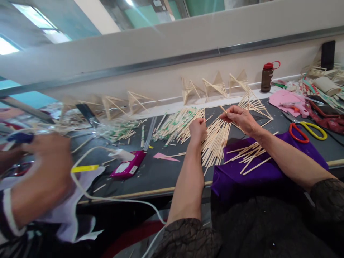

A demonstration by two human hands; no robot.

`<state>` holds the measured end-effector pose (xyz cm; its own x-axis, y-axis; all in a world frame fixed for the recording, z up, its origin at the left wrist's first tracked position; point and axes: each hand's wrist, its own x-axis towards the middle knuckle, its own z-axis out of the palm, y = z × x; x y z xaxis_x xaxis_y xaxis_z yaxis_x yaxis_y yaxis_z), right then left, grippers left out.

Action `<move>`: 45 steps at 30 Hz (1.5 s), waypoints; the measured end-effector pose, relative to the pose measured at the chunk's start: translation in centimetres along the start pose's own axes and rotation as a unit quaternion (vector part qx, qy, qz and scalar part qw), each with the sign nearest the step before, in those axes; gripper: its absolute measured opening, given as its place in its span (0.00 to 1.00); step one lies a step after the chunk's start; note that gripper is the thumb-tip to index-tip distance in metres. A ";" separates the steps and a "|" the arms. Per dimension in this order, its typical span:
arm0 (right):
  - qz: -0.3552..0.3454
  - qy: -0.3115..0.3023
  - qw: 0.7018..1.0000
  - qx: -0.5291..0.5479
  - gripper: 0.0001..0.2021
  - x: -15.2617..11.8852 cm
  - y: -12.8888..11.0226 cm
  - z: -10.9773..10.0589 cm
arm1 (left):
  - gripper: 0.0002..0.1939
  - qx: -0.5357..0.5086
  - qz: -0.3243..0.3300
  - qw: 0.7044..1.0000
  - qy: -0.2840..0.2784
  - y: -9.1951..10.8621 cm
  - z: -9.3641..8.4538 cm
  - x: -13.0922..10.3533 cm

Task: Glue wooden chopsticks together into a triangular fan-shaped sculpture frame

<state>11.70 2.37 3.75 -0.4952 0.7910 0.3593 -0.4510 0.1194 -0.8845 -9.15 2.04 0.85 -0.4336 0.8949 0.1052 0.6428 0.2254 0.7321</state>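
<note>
My left hand is closed above the left edge of a spread pile of bare wooden sticks; a thin stick seems to rise from its fingers, though what it grips is hard to make out. Fingers of my right hand pinch a short wooden stick that points up and left. Just behind the right hand stands a fan-shaped stick structure. More loose sticks lie on the purple cloth under my right forearm.
Paper-wrapped sticks lie left of the pile. Stick structures and a bottle line the wall. Red-and-yellow scissors lie right. A magenta packet, a white cable and another person's blurred hand are left.
</note>
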 end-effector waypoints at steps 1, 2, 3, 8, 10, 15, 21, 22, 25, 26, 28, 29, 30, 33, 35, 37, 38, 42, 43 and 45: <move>0.001 0.002 1.000 0.002 0.09 0.0 0.0 0.0 | 0.14 -0.043 0.003 0.999 -0.007 0.2 -0.3 -0.2; 0.003 0.006 1.000 0.004 0.08 0.0 0.0 0.0 | 0.14 -0.086 0.009 0.996 -0.017 0.5 -0.5 -0.4; 0.002 0.012 1.000 0.005 0.08 0.1 0.1 -0.1 | 0.14 -0.125 0.018 0.991 -0.029 0.8 -0.7 -0.8; -0.034 0.072 0.996 0.027 0.07 0.5 0.1 -0.4 | 0.21 -0.251 0.072 0.957 -0.127 2.6 0.0 -3.6; -0.047 0.108 0.992 0.036 0.06 0.8 0.1 -0.5 | 0.20 -0.264 0.089 0.947 -0.162 3.1 0.8 -4.6; -0.041 0.159 0.985 0.044 0.05 1.3 0.5 -0.6 | 0.16 -0.246 0.121 0.941 -0.199 3.5 2.4 -5.7; -0.026 0.155 0.986 0.055 0.06 1.8 1.4 -0.3 | 0.19 -0.193 0.146 0.951 -0.193 3.0 3.9 -5.5; -0.027 0.151 0.986 0.057 0.06 1.9 1.5 -0.3 | 0.20 -0.181 0.150 0.952 -0.194 2.9 4.1 -5.5; -0.027 0.142 0.987 0.064 0.05 1.8 1.8 -0.2 | 0.19 -0.143 0.160 0.956 -0.200 2.6 4.8 -5.2; -0.025 0.141 0.987 0.066 0.05 1.8 1.8 -0.1 | 0.19 -0.130 0.164 0.957 -0.200 2.5 4.9 -5.2; -0.020 0.141 0.988 0.067 0.04 1.6 1.7 0.0 | 0.18 -0.105 0.172 0.959 -0.197 2.4 5.2 -5.1; -0.018 0.141 0.988 0.068 0.04 1.5 1.6 0.0 | 0.17 -0.093 0.177 0.960 -0.193 2.3 5.3 -5.1; -0.016 0.140 0.987 0.070 0.04 1.4 1.5 0.1 | 0.17 -0.081 0.184 0.961 -0.190 2.3 5.4 -5.1; -0.015 0.133 0.988 0.077 0.04 1.1 1.2 0.2 | 0.14 -0.045 0.203 0.962 -0.179 2.4 5.6 -5.0; -0.014 0.132 0.988 0.075 0.03 0.9 1.2 0.3 | 0.13 -0.023 0.211 0.962 -0.173 2.5 5.7 -5.0; -0.014 0.132 0.989 0.072 0.04 0.9 1.2 0.3 | 0.12 -0.004 0.217 0.961 -0.170 2.5 5.7 -4.9; -0.016 0.131 0.989 0.073 0.05 0.8 1.3 0.3 | 0.12 0.005 0.220 0.960 -0.171 2.6 5.6 -4.9; -0.021 0.128 0.989 0.068 0.04 0.8 1.3 0.3 | 0.12 0.034 0.229 0.958 -0.171 2.8 5.4 -5.0; -0.019 0.130 0.989 0.065 0.04 0.8 1.3 0.3 | 0.12 0.040 0.231 0.957 -0.169 2.9 5.3 -5.0; -0.015 0.134 0.989 0.062 0.04 0.8 1.3 0.3 | 0.13 0.051 0.235 0.956 -0.168 3.0 5.3 -5.0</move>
<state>10.51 3.00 3.00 -0.2738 0.9208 0.2780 -0.5585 0.0831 -0.8253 -1.73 0.21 -1.04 0.1341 0.9760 0.1714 0.7830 -0.2104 0.5854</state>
